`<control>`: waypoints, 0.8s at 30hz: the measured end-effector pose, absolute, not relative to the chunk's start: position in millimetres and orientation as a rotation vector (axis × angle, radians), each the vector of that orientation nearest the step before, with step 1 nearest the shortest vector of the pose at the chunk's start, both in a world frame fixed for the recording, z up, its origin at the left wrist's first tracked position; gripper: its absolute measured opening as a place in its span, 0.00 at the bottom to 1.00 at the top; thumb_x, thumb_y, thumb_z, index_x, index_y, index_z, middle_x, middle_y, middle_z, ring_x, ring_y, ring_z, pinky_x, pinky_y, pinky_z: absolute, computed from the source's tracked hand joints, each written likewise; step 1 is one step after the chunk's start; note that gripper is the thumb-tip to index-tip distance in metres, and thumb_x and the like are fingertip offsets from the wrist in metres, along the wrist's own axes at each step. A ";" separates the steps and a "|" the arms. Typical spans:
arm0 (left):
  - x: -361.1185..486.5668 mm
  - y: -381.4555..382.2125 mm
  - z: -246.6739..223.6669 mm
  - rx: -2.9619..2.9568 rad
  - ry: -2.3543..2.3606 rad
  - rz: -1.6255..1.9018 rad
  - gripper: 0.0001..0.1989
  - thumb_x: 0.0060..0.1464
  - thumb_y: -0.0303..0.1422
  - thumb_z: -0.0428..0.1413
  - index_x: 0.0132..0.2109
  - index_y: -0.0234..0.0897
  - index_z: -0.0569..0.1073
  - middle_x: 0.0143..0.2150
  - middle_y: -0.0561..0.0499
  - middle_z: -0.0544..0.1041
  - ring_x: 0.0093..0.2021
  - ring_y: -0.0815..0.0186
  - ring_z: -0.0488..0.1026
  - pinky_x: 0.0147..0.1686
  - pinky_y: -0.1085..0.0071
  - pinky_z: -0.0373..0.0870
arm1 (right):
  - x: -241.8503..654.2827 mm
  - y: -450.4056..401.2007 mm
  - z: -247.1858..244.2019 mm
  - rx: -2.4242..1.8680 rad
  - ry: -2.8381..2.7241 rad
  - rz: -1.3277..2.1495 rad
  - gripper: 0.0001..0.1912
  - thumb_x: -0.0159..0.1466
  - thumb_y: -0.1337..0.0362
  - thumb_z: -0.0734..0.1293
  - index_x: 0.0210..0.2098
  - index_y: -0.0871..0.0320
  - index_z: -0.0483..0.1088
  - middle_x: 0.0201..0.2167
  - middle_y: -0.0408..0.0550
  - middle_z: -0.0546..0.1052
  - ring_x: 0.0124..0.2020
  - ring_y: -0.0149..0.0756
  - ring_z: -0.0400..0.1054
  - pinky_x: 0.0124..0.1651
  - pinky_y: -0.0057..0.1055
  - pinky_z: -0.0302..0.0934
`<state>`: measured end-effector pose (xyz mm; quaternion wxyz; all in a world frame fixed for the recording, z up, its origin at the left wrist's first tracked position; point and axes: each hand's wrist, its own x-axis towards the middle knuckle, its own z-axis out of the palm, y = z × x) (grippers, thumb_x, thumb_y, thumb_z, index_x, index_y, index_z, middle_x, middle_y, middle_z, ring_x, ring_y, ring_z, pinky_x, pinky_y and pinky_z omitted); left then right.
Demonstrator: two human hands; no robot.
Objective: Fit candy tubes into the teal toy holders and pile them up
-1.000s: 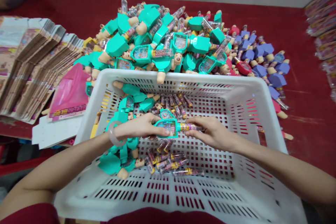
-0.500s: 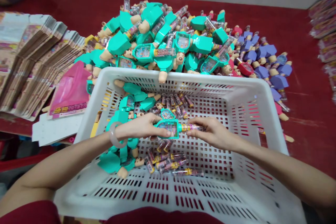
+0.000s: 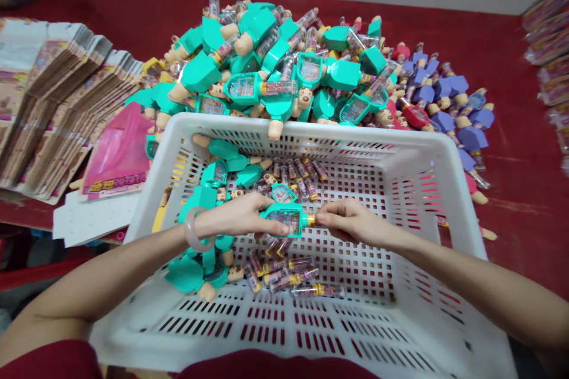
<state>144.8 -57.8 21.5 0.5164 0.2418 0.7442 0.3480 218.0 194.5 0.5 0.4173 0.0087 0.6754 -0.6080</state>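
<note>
My left hand is closed around a teal plastic toy with a clear window, holding it level over the white basket. At the toy's right end, my right hand pinches a small clear tube with a yellow cap; the fingers cover most of the tube. The yellow cap meets the toy's narrow end. Below and behind my hands, several capped candy tubes lie on the basket floor. More teal toys with beige knobs are heaped along the basket's left side.
Behind the basket rises a heap of teal toys with tubes, with purple toys at its right. Folded printed cards and a pink plastic bag stand at left. Packed bags line the right edge.
My right hand has shifted slightly left along the tube, so its fingers now cover the tube up to the yellow cap. My left hand keeps its hold on the toy.
</note>
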 end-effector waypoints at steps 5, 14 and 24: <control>146.5 -58.5 17.9 0.586 1.799 0.829 0.23 0.48 0.54 0.55 0.34 0.35 0.73 0.24 0.56 0.64 0.25 0.71 0.57 0.26 0.74 0.51 | 219.0 196.0 -7.6 0.111 1.431 -1.564 0.24 0.64 0.44 0.60 0.29 0.61 0.68 0.07 0.34 0.59 0.08 0.23 0.44 0.12 0.23 0.39; 138.1 -58.0 25.4 0.482 1.695 0.864 0.24 0.47 0.55 0.57 0.30 0.36 0.71 0.21 0.56 0.64 0.20 0.74 0.56 0.20 0.74 0.48 | 216.9 197.7 1.8 -0.151 2.114 -1.489 0.19 0.63 0.49 0.64 0.44 0.58 0.69 0.31 0.46 0.77 0.28 0.32 0.70 0.30 0.27 0.64; 120.7 -67.1 28.6 0.331 1.605 0.993 0.25 0.47 0.55 0.58 0.25 0.35 0.67 0.16 0.56 0.62 0.15 0.75 0.53 0.15 0.74 0.44 | 210.4 212.7 11.2 -0.744 2.954 -1.053 0.17 0.65 0.62 0.64 0.53 0.57 0.63 0.40 0.52 0.75 0.37 0.39 0.70 0.39 0.34 0.65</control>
